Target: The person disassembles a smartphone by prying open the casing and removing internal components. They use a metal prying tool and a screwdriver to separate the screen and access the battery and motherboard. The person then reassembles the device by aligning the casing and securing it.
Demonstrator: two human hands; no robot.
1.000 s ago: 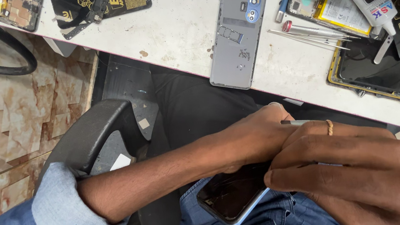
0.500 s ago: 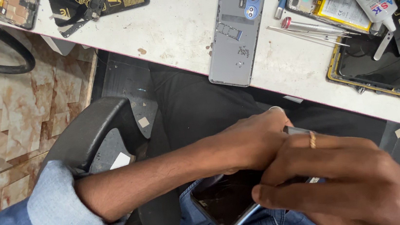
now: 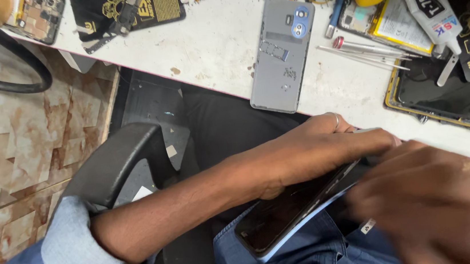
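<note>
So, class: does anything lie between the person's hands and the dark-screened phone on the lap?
Nothing visible does. The left hand already lies on the phone, gripping its upper edge. The right hand, blurred, is at the phone's right end; whether it touches cannot be told.

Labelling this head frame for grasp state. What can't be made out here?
- Right hand: motion-blurred and cut by the right and bottom edges; its grip cannot be read.
- Phone: upper end hidden under the left hand and the blur.
- Left hand fingertips: lost behind the blurred right hand.
- Dark screen panel on the bench: cut off by the right edge.
</note>
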